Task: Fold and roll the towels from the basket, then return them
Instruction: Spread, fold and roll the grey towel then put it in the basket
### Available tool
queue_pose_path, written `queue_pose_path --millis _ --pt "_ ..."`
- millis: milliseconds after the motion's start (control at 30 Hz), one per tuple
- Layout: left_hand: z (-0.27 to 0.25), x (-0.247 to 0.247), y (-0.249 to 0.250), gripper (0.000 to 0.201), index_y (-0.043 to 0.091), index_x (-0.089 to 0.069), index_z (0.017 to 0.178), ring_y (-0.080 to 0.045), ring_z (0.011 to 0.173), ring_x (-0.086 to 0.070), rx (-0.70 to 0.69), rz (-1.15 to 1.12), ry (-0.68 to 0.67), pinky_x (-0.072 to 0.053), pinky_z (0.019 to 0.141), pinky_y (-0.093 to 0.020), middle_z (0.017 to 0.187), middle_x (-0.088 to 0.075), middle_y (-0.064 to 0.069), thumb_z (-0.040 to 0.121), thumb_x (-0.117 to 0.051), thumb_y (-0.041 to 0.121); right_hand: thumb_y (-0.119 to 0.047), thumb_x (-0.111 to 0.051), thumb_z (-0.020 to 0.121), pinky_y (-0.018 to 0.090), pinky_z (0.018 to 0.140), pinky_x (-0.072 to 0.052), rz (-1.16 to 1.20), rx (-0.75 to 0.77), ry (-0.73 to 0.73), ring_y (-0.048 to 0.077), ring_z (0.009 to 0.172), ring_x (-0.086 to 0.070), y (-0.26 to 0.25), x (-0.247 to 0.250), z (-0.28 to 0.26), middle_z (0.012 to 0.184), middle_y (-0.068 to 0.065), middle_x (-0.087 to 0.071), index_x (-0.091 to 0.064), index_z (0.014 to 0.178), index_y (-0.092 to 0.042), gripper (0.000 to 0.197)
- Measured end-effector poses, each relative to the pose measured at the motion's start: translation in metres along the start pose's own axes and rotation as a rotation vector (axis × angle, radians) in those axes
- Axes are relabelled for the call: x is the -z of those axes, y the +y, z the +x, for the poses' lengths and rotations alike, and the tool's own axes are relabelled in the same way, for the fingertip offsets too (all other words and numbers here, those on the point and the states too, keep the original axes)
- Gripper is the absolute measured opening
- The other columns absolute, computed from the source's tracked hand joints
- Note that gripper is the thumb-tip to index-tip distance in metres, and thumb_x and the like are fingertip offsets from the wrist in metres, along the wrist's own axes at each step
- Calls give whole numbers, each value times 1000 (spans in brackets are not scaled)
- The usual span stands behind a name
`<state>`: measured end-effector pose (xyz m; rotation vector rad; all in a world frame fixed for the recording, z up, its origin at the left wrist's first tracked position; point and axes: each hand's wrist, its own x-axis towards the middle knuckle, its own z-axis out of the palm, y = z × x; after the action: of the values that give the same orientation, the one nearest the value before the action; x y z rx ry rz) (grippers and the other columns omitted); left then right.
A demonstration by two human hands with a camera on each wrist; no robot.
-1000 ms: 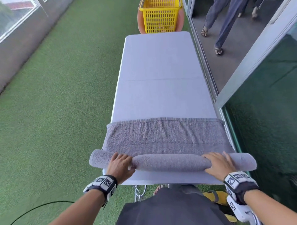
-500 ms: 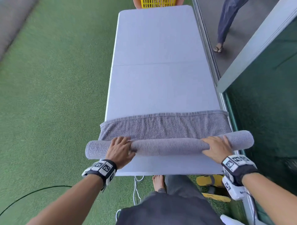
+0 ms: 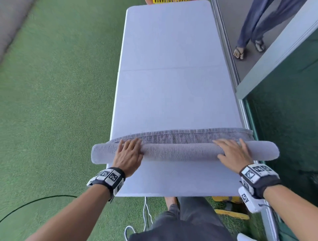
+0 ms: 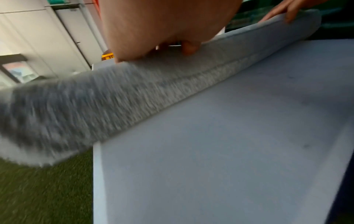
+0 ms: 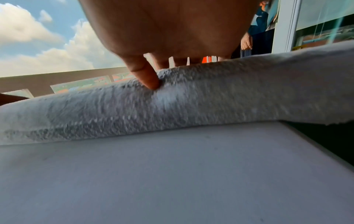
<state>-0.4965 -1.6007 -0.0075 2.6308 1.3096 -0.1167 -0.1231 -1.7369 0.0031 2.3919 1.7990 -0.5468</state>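
A grey towel (image 3: 180, 152) lies across the near part of the white table (image 3: 172, 86), most of it wound into a long roll that overhangs both table sides. Only a narrow flat strip (image 3: 189, 136) of it shows beyond the roll. My left hand (image 3: 129, 151) presses flat on the roll near its left end, fingers straight. My right hand (image 3: 232, 151) presses flat near the right end. In the left wrist view the towel roll (image 4: 134, 94) runs under my palm (image 4: 162, 30). In the right wrist view my thumb (image 5: 145, 75) digs into the towel roll (image 5: 191, 103).
The yellow basket (image 3: 165, 1) shows only as a sliver at the table's far end. Green turf (image 3: 60, 103) lies to the left. A person's legs (image 3: 254, 25) stand on the grey floor beyond a door frame (image 3: 275, 55) at the right. Cables (image 3: 146, 215) hang below the near edge.
Both hands have rolled the towel away from me; the roll is thicker and farther up the table, and the flat strip beyond it has shrunk. The camera tipped downward.
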Motion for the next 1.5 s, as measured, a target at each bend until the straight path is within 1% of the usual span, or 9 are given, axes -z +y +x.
queue_pose_path --millis 167,267,433,567,667,967,1200,1367,1500 --pt "-7 -8 -2 74 17 -27 149 -20 142 -27 -18 -4 -35 -6 119 -45 152 -32 -2 90 -53 52 -57 -57 85 46 114 9 -5 32 85 15 143 -24 10 -9 -6 153 -10 -31 -25 148 -34 74" --pt "-6 -10 -3 62 17 -52 134 -21 124 -51 -45 6 4 -20 115 -47 131 -58 -2 77 -72 30 -23 -80 67 50 115 -7 -13 81 57 19 130 -46 14 -17 -11 137 -5 -54 -45 139 -32 81" --pt "25 1 -3 43 15 -60 110 -26 103 -58 -28 24 -7 -28 107 -45 107 -65 -3 82 -36 37 -27 -58 78 50 112 -14 -55 17 72 19 113 -54 9 11 36 118 -7 -66 -63 120 -33 43" --pt "56 11 -10 67 18 -21 150 -26 141 -25 93 -62 -29 1 118 -51 152 -31 -6 89 -18 45 -37 -30 93 55 114 -7 -17 -34 178 18 132 -40 4 33 71 145 -5 -45 -44 140 -31 49" --pt "72 9 7 82 22 -1 153 -24 147 -8 7 -47 -112 5 118 -50 159 -11 -3 88 -20 69 -63 -44 89 53 114 2 5 74 108 16 140 -29 -17 27 81 153 -5 -34 -30 147 -32 67" --pt "77 3 -21 65 12 -34 142 -29 118 -49 -55 171 -101 -25 113 -47 129 -51 -10 89 -57 40 -59 -63 78 51 115 -12 -184 98 20 17 134 -37 -10 13 96 145 -4 -41 -31 144 -27 80" --pt "46 24 -81 51 9 -45 123 -32 108 -55 171 96 -137 -37 102 -49 117 -56 -13 85 -65 36 -63 -61 77 47 107 -28 -177 -158 -18 24 127 -43 52 23 76 139 1 -45 -35 140 -25 78" --pt "27 18 -6 32 6 -40 118 -29 108 -51 485 43 -172 -40 90 -42 116 -51 -11 95 -47 28 -59 -68 75 42 84 -43 -174 -358 6 32 104 -52 -12 0 30 114 12 -53 -45 117 -12 67" --pt "4 10 71 35 7 -40 120 -28 112 -50 589 -83 -292 -41 93 -43 121 -50 -9 96 -42 34 -66 -55 78 44 96 -36 50 -440 -140 30 122 -39 -77 -22 -6 136 10 -38 -23 142 -11 90"
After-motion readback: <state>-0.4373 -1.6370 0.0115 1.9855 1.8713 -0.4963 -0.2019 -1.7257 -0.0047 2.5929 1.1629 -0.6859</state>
